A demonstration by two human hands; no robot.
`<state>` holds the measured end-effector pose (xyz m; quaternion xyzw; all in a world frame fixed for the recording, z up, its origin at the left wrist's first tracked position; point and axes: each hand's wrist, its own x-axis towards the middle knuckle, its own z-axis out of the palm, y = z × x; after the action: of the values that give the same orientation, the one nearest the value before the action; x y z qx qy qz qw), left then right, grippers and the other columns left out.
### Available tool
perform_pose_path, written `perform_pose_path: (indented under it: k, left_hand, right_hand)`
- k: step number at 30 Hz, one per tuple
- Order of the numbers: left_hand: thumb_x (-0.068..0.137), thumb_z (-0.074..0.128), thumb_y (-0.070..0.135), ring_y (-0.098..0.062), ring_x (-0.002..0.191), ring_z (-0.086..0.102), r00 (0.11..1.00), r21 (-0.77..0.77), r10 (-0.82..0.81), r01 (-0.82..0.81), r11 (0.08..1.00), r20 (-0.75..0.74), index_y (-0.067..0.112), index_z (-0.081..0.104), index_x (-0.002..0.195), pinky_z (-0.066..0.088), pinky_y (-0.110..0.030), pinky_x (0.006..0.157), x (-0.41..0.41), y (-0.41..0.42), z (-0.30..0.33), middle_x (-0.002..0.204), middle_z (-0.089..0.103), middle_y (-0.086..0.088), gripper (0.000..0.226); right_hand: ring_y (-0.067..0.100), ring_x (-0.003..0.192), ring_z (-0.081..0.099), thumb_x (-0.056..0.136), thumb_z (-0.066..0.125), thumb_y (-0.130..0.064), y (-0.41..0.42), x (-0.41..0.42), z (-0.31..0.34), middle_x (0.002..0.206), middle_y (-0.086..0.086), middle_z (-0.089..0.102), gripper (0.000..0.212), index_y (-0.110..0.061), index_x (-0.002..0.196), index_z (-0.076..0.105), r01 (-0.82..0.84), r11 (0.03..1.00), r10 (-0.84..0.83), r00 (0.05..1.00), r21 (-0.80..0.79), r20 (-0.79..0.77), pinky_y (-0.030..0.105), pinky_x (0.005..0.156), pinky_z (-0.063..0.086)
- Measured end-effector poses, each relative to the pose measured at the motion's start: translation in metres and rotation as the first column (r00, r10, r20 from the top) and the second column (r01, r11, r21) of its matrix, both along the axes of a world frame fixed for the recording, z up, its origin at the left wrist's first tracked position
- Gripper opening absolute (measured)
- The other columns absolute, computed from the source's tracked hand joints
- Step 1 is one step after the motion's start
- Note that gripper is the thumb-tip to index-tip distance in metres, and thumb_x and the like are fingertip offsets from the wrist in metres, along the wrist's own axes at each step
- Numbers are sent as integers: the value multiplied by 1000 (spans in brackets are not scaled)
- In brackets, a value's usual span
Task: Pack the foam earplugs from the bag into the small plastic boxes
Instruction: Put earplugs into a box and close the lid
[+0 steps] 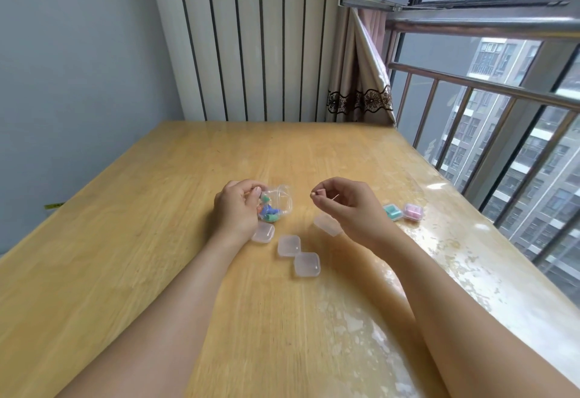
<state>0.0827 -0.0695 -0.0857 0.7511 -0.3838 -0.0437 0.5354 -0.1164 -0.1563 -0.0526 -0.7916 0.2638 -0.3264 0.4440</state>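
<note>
The left hand had its fingers curled round a clear plastic bag holding green and blue earplugs, just above the desk. The right hand pinched something tiny and pale at its fingertips; what it was could not be told. At six o'clock from the bag lay three shut clear boxes, with a fourth half hidden under the right wrist. At three o'clock from that hand sat a green-filled box touching a pink-filled box.
</note>
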Motion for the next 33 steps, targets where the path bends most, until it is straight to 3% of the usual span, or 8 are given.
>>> perform_pose_path:
  k: [5, 8, 10, 14, 20, 24, 27, 33]
  left_hand:
    - [99, 57, 18, -24, 121, 56, 995, -68, 68, -63, 996, 73, 16, 66, 127, 38, -22, 94, -2, 0, 3, 127, 63, -5, 28]
    - [95, 61, 25, -19, 113, 56, 956, -275, 161, -91, 957, 244, 17, 68, 115, 37, -22, 91, -20, 10, 21, 115, 65, 1, 22]
    - [91, 66, 25, -13, 102, 58, 919, -300, 62, 63, 952, 389, 16, 69, 106, 43, -22, 86, -39, 16, 32, 105, 67, 4, 18]
    - [85, 72, 25, -9, 70, 60, 817, -35, -300, 364, 931, 493, 20, 73, 94, 45, -19, 64, -68, 16, 25, 84, 66, 10, 11]
    - [89, 67, 35, -13, 88, 63, 783, 335, -444, 317, 887, 435, 24, 72, 117, 53, -32, 82, -68, 13, 17, 113, 71, 11, 30]
    - [84, 58, 49, -16, 104, 60, 811, 403, -472, 326, 855, 346, 36, 71, 115, 53, -38, 87, -65, 11, 12, 107, 71, 6, 35]
    - [85, 58, 44, -5, 86, 59, 819, 370, -485, 367, 853, 306, 36, 73, 102, 52, -33, 77, -64, 8, 8, 94, 70, 13, 24]
    - [87, 67, 33, -2, 68, 54, 818, 304, -498, 416, 857, 286, 31, 76, 90, 48, -28, 67, -65, 8, 8, 84, 70, 15, 9]
  right_hand:
    - [12, 55, 40, 96, 68, -20, -3, -18, 11, 65, -18, 58, 8, -16, 91, 73, 52, 993, -50, 998, -107, 24, 20, 52, 34]
    - [12, 54, 44, 94, 69, -17, -7, -27, 17, 71, -14, 63, 6, -19, 89, 73, 94, 963, -111, 992, -252, -55, 17, 51, 37]
    - [12, 61, 49, 92, 71, -16, -10, -32, 18, 74, -13, 64, 7, -22, 87, 73, 83, 935, -139, 980, -344, -142, 18, 58, 40]
    - [10, 75, 58, 91, 73, -17, -9, -34, 15, 84, -7, 64, 4, -20, 92, 74, -14, 891, -100, 969, -455, -227, 12, 65, 39]
    - [-4, 67, 50, 94, 69, -20, -4, -31, 14, 98, -7, 60, 8, -22, 99, 75, -112, 840, -119, 916, -530, -383, 10, 65, 36]
    - [15, 78, 59, 98, 63, -21, 0, -27, 13, 107, -3, 59, 12, -20, 104, 74, -122, 842, -164, 870, -526, -464, 31, 74, 49]
    - [25, 85, 64, 99, 62, -22, -2, -25, 9, 106, 0, 60, 15, -24, 103, 76, -106, 853, -184, 855, -511, -484, 41, 80, 54]
    - [5, 72, 58, 90, 73, -13, -6, -24, 2, 98, -7, 62, 15, -26, 96, 78, -129, 888, -104, 878, -440, -468, 32, 74, 52]
